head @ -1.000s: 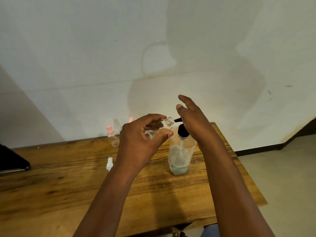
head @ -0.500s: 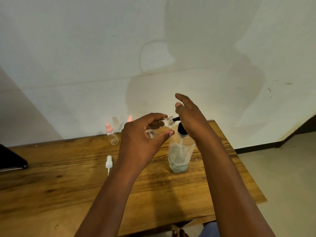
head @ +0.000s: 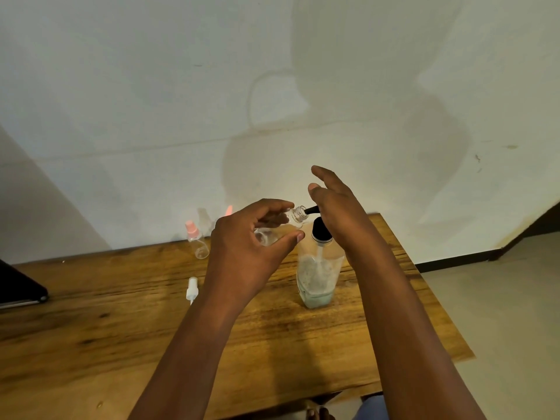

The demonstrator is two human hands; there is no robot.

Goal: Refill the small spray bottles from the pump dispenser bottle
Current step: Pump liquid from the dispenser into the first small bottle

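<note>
My left hand grips a small clear spray bottle with no cap, tilted so its threaded mouth meets the black spout of the pump dispenser bottle. That tall clear bottle stands on the wooden table with pale liquid low inside. My right hand rests on the black pump head with its fingers straight. A loose white spray cap lies on the table to the left. A pink-capped small bottle stands near the wall, and another pink cap shows behind my left hand.
A dark flat object lies at the table's left edge. The pale wall runs directly behind the table. The table's right edge drops to a light floor.
The view has shifted slightly. My right hand on the pump head has moved a little; the small bottle stays held at the spout.
</note>
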